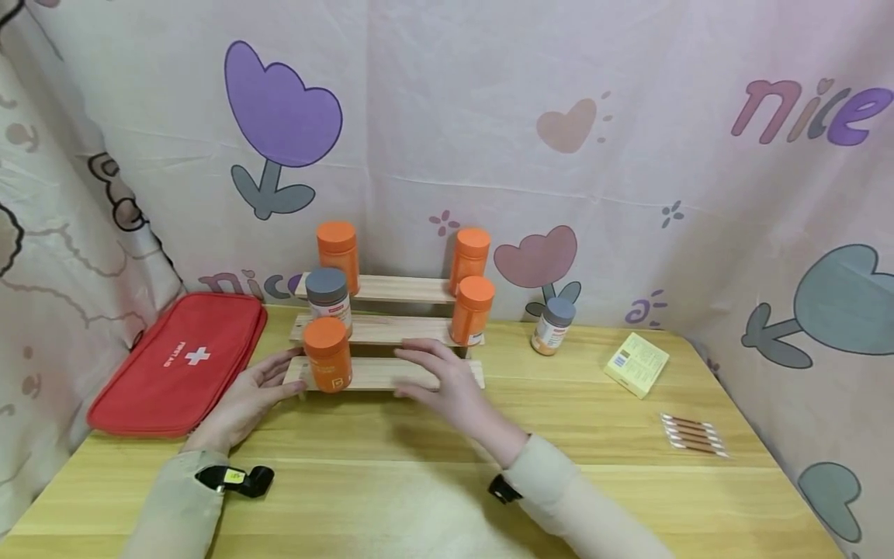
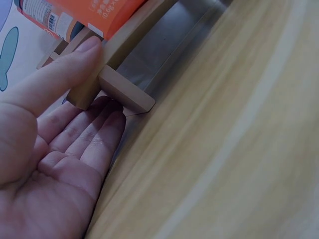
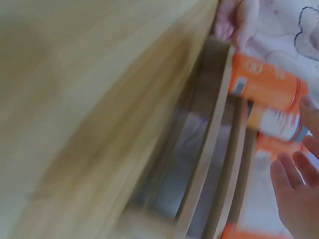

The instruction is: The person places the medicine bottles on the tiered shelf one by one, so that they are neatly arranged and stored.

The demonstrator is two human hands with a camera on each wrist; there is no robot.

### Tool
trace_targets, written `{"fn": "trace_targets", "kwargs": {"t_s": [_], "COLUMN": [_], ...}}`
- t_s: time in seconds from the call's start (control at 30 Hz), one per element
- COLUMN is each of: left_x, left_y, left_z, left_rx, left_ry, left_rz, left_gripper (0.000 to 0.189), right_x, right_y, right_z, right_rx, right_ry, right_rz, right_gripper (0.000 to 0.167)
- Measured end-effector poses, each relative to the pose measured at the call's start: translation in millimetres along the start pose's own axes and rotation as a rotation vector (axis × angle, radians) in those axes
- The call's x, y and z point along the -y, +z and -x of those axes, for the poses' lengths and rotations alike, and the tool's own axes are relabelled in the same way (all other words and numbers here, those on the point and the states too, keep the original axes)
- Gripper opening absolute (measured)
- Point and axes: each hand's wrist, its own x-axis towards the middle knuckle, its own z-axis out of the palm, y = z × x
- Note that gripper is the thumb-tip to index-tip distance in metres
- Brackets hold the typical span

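A three-tier wooden rack (image 1: 384,374) stands at the back of the table. My left hand (image 1: 244,400) holds its lower left end, thumb over the plank and fingers below, beside the leg in the left wrist view. Near that thumb, an orange bottle (image 1: 328,359) stands on the bottom tier. A grey-capped bottle (image 1: 328,293) and another orange bottle (image 1: 471,312) occupy the middle tier. On the top tier are a left orange bottle (image 1: 338,252) and a right orange bottle (image 1: 469,252). My right hand (image 1: 447,384) hovers over the bottom tier's right part, fingers spread, holding nothing.
Right of the rack stands a second grey-capped bottle (image 1: 553,328). A pale yellow box (image 1: 636,365) and a pack of cotton swabs (image 1: 694,435) lie farther right. The red first-aid pouch (image 1: 181,365) lies at the left, by my left forearm. A patterned curtain (image 1: 433,140) hangs behind.
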Motion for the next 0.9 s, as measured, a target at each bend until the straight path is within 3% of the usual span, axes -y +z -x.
{"fn": "trace_targets", "kwargs": {"t_s": [0.1, 0.33, 0.47, 0.9], "left_x": [0.7, 1.5, 1.1, 0.3], "left_y": [-0.6, -1.3, -0.6, 0.6], "left_z": [1.1, 3.9, 4.3, 1.7], "left_rx": [0.003, -0.004, -0.005, -0.007], "left_ry": [-0.004, 0.001, 0.008, 0.006], "left_rz": [-0.001, -0.007, -0.002, -0.012], "left_gripper": [0.078, 0.077, 0.076, 0.077], "right_x": [-11.8, -28.1, -35.0, -79.9], "right_y": [-20.3, -62.9, -80.8, -124.2], "right_z": [19.2, 55.2, 68.2, 83.0], "right_rx": [-0.003, -0.004, 0.008, -0.191], "right_ry": [0.015, 0.236, 0.315, 0.355], "right_rz": [0.001, 0.103, 0.141, 0.358], "right_gripper": [0.053, 0.054, 0.055, 0.067]}}
